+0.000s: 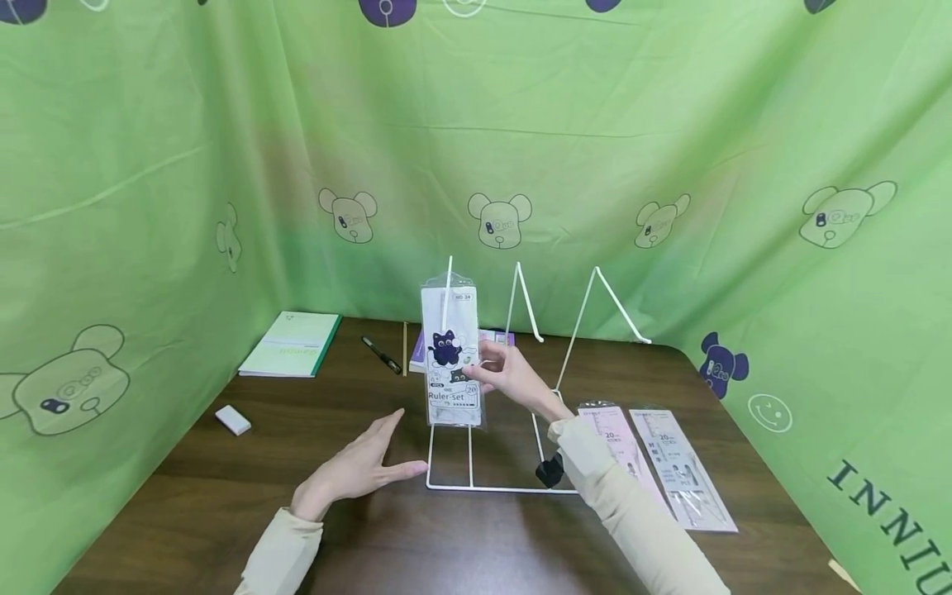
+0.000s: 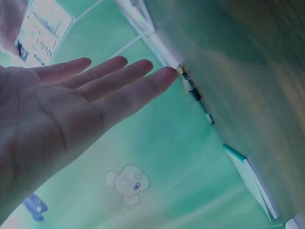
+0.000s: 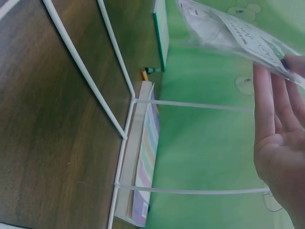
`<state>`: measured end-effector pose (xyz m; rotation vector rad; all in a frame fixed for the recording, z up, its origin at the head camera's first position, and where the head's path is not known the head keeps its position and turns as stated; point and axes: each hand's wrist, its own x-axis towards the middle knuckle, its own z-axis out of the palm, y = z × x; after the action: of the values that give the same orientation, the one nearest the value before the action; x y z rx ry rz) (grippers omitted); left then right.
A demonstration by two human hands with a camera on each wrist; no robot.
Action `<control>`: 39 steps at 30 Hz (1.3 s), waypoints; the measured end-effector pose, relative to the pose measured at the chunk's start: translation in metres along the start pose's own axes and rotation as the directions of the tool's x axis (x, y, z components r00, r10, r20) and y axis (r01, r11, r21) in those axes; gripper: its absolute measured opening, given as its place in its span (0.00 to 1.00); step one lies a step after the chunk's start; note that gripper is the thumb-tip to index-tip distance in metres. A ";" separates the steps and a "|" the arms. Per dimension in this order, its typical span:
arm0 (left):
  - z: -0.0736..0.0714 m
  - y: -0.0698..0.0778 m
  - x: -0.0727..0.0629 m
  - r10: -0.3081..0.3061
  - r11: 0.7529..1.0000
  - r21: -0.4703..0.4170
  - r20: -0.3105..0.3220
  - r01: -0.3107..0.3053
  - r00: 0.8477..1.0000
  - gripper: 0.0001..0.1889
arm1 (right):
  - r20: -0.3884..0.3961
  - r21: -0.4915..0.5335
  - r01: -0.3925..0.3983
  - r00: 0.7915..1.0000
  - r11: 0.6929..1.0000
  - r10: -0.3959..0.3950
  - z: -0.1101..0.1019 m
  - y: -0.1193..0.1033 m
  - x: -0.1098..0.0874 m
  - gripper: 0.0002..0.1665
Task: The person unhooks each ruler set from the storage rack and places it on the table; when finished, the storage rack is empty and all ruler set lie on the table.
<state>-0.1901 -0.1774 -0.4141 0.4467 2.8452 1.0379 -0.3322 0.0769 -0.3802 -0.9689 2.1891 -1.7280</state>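
Note:
My right hand [image 1: 513,376] pinches the right edge of a clear-packed ruler set [image 1: 454,355], thumb in front and fingers behind. The pack is upright, with a dark cat printed on its white card. It stands at the left arm of a white wire display rack [image 1: 506,489], and that arm's rod crosses in front of the pack's upper part. In the right wrist view the ruler set [image 3: 238,36] appears tilted above the fingers. My left hand [image 1: 357,467] is held with fingers extended near the rack's front left corner, holding nothing.
Two more ruler packs, one pink [image 1: 613,438] and one pale [image 1: 680,471], lie right of the rack. A purple-edged book [image 1: 418,354], a pencil [image 1: 405,349], a black pen [image 1: 382,354], a green-spined notebook [image 1: 292,345] and a white eraser [image 1: 233,420] lie behind and left.

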 end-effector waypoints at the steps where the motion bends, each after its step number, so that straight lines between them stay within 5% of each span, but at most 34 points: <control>1: -0.001 0.001 -0.001 0.011 1.000 -0.003 -0.013 -0.011 1.000 0.52 | 0.000 -0.002 -0.005 1.000 1.000 0.005 0.000 -0.003 -0.003 0.24; 10: -0.003 0.010 -0.010 0.084 0.996 -0.014 -0.151 -0.087 0.985 0.52 | 0.042 -0.002 -0.026 0.999 1.000 0.026 0.003 -0.023 -0.024 0.23; 19: -0.002 0.011 -0.016 0.090 0.991 -0.072 -0.272 -0.113 0.958 0.51 | 0.088 0.025 -0.011 0.996 1.000 0.009 0.006 -0.036 -0.044 0.24; 39: 0.002 0.008 -0.021 0.061 0.992 -0.090 -0.283 -0.090 0.957 0.51 | 0.250 0.075 0.042 0.966 0.996 -0.060 0.007 -0.055 -0.085 0.21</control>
<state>-0.1673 -0.1765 -0.4111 0.4349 3.0170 1.3548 -0.2431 0.1156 -0.3517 -1.1664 1.9486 -1.5901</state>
